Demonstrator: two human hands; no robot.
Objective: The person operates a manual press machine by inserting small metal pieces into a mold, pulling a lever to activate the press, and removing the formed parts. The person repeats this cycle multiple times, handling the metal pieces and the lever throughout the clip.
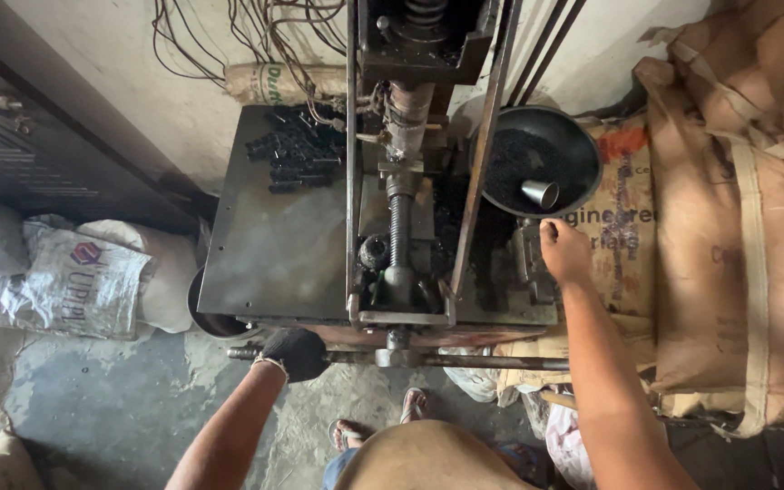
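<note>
- Left hand [297,352], in a dark knit glove, is closed around the long steel bar [465,361] running along the press's front edge.
- Right hand [563,251], bare, fingers curled, rests just below the black bowl [583,150] rim, near the small metal cup [540,192].
- Flat grey counter [269,259] lies bare left of the screw.

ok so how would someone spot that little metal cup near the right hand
Start at the upright press machine in the middle and look to its right, where a round black bowl holds dark granules. The small metal cup lies tilted at the bowl's lower edge, just above the bare right hand. It is the only shiny, silvery cone-shaped piece among the black material there.
</note>
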